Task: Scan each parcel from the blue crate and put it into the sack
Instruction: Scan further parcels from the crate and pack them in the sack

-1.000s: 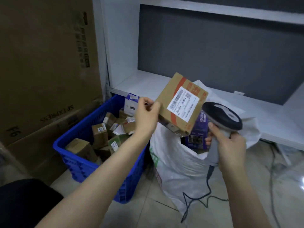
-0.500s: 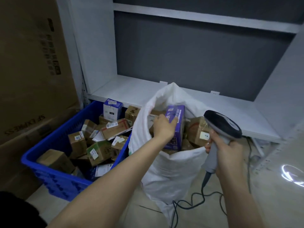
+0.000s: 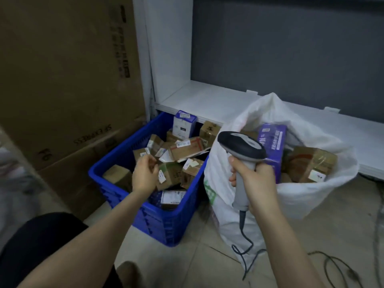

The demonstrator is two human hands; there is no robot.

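The blue crate (image 3: pixel 116 163) stands on the floor at centre left, filled with several small cardboard parcels (image 3: pixel 182 150). My left hand (image 3: pixel 144 173) hovers over the crate's middle, fingers loosely curled, holding nothing. Right of the crate stands the white sack (image 3: pixel 301 196), open at the top. Inside it lie a purple box (image 3: pixel 272 146) and brown parcels (image 3: pixel 311 163). My right hand (image 3: pixel 253 179) grips the handle of a grey and black barcode scanner (image 3: pixel 241 146) in front of the sack's mouth. The scanner's cable (image 3: pixel 245 242) hangs down to the floor.
Large cardboard boxes (image 3: pixel 62 80) lean against the wall left of the crate. A white shelf ledge (image 3: pixel 207 100) runs behind crate and sack. Loose cables (image 3: pixel 336 265) lie on the tiled floor at lower right. My dark-clothed knee (image 3: pixel 37 246) is at lower left.
My left hand let go of the labelled cardboard parcel inside the sack, then swung left and now hangs empty over the blue crate. My right hand kept hold of the scanner.
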